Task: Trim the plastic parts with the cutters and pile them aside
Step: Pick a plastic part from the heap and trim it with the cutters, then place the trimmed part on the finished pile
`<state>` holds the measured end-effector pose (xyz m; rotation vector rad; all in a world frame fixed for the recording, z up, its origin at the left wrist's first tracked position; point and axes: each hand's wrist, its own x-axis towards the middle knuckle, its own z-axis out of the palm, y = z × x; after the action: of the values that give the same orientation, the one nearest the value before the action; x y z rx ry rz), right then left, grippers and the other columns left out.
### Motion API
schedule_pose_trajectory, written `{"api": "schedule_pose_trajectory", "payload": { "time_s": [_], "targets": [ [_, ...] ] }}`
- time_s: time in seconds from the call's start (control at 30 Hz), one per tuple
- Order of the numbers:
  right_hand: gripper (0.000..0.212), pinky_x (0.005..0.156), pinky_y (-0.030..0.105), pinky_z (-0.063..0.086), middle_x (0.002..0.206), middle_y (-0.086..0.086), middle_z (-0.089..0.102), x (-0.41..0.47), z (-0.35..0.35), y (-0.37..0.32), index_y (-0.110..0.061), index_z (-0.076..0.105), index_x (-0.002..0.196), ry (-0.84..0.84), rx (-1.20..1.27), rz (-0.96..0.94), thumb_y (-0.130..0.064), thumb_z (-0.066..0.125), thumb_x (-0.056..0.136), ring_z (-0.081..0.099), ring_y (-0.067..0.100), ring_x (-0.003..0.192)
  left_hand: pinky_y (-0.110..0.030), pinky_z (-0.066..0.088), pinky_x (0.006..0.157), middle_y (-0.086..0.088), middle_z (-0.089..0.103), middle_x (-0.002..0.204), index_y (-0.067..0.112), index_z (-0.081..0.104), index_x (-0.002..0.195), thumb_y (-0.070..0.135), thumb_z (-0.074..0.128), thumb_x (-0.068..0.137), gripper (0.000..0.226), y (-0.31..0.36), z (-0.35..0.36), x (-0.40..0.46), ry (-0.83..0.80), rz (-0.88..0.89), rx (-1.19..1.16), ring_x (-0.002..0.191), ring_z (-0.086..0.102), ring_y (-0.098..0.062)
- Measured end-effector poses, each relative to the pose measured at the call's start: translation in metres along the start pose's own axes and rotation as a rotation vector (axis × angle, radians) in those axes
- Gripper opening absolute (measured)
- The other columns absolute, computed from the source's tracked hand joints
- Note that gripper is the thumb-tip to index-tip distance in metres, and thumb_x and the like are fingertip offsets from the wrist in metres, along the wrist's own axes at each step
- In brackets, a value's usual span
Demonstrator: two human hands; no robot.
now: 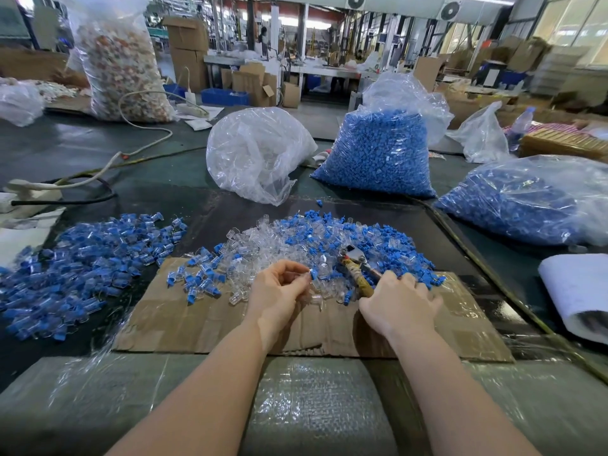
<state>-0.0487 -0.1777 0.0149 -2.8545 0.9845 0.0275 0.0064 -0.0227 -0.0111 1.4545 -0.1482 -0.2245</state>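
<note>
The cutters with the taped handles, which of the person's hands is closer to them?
Right. The right hand lies against the cutters, its fingers around the taped handles. The left hand sits off to their left, apart from them, pinching a small blue and clear plastic part.

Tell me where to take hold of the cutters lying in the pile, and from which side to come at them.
Probably grip the cutters by the wrapped handles, coming from the near side. The metal head points away into the mixed pile of parts, while the handles slant back toward the right hand, which already lies over their near ends. The left hand pinches a small part, so it is not free.
</note>
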Motion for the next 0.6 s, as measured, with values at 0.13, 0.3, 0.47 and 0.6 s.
{"api": "schedule_pose_trajectory", "payload": {
  "time_s": [0.13, 0.3, 0.47, 0.6],
  "targets": [
    [0.046, 0.098, 0.044, 0.031, 0.129, 0.012, 0.042, 0.001, -0.007, -0.002, -0.016, 0.049, 0.115, 0.016, 0.018, -0.026, -0.049, 0.054, 0.083, 0.038, 0.032, 0.120, -0.024, 0.050, 0.051, -0.005, 0.062, 0.064, 0.008, 0.064, 0.087, -0.001, 0.060, 0.086, 0.010, -0.002, -0.003, 0.002, 0.000, -0.027, -0.068, 0.056, 0.058, -0.016],
    [0.038, 0.077, 0.036, 0.039, 0.113, 0.010, 0.046, -0.004, -0.021, -0.006, -0.012, 0.047, 0.109, 0.038, 0.130, -0.117, -0.043, 0.049, 0.086, 0.047, 0.028, 0.102, -0.024, 0.046, 0.048, 0.000, 0.061, 0.057, 0.010, 0.064, 0.085, -0.001, 0.061, 0.086, 0.011, -0.001, -0.003, 0.006, 0.022, -0.066, -0.151, 0.048, 0.055, -0.010],
    [0.022, 0.054, 0.028, 0.030, 0.077, 0.002, 0.050, -0.016, -0.030, -0.012, -0.011, 0.052, 0.086, -0.190, 0.361, -0.270, -0.033, 0.051, 0.085, 0.047, 0.019, 0.067, -0.023, 0.044, 0.044, 0.000, 0.061, 0.057, 0.011, 0.063, 0.082, 0.001, 0.061, 0.085, 0.011, 0.001, -0.003, 0.008, 0.063, -0.084, -0.233, 0.045, 0.055, -0.010],
    [0.011, 0.061, 0.033, 0.029, 0.069, 0.009, 0.044, -0.027, -0.036, -0.014, -0.012, 0.047, 0.072, -0.395, 0.616, -0.283, -0.018, 0.050, 0.081, 0.041, 0.020, 0.064, -0.018, 0.050, 0.046, 0.003, 0.065, 0.056, 0.010, 0.063, 0.087, 0.002, 0.061, 0.085, 0.008, 0.002, -0.005, 0.010, 0.087, -0.078, -0.227, 0.048, 0.059, -0.006]
  ]
}}
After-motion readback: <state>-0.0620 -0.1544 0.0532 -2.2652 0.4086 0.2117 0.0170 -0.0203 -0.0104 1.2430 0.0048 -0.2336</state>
